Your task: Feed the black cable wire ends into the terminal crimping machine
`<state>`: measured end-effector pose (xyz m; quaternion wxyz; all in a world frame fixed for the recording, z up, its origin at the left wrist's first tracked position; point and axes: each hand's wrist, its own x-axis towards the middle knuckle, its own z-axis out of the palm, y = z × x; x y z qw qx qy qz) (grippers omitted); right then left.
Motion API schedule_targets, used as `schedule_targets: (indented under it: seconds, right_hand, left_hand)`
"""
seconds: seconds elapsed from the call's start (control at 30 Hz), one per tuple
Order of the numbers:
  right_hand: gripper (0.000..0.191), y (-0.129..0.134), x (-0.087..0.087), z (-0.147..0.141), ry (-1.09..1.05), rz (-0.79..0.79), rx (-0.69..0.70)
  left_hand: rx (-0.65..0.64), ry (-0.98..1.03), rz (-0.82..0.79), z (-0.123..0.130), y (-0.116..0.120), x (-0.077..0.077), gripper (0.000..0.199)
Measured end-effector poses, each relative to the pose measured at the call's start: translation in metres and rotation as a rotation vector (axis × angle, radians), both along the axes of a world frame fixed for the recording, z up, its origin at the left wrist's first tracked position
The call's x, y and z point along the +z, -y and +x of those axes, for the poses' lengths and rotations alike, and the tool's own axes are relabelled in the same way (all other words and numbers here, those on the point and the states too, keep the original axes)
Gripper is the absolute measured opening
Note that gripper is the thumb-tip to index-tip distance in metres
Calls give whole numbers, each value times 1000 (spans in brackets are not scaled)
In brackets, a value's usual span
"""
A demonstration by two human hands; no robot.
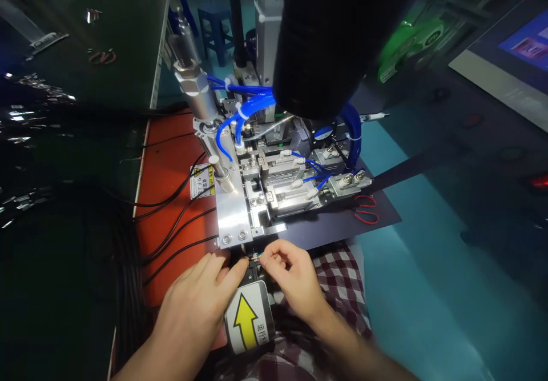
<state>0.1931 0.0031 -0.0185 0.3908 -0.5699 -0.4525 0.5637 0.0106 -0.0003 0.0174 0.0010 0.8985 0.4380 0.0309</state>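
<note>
Thin coloured wires (257, 257) run between my two hands at the front edge of a metal machine (233, 212). My right hand (295, 275) pinches their right end between thumb and forefinger. On the other side, my left hand (201, 289) has its thumb and fingers closed at the wires' left end, against the machine's front; its fingertips are partly hidden. Just below the hands is a white label with a yellow arrow (246, 321).
Black cables (166, 201) cross the orange surface (160, 164) at the left. Blue air tubes (257, 104) arch over the machine. A large black cylinder (321, 44) hangs above. Red-handled scissors (366, 209) lie at the right on the dark plate (334, 229).
</note>
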Motion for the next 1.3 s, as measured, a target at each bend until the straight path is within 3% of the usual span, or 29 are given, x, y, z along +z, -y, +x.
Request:
schedule_targets:
  seconds: [0.1,0.3,0.4,0.53,0.67,0.8,1.03,1.3]
  right_hand:
    - [18,-3,-4,2,-241,-223,14]
    - [21,-4,-4,-2,7,-21,-9]
    - [16,-4,-5,-12,54,-4,-65]
    - [16,-4,-5,-18,-70,-21,-104]
    - [17,-2,-1,-13,-150,-30,-93]
    - [20,-3,1,-9,-275,-177,-75]
    - [18,-4,-1,-9,-147,-80,-50]
    - [19,-6,-7,-6,-296,-238,-93]
  left_hand:
    - [35,-5,-37,3,1,3,39]
    - [78,-5,-89,5,3,4,44]
    - [65,0,-48,4,2,1,42]
    - [33,47,26,5,0,-2,35]
    - [28,35,-6,5,-1,1,37]
    - [46,7,-59,5,-1,3,41]
    - [22,29,-38,4,0,1,45]
    - [55,28,-96,1,2,0,50]
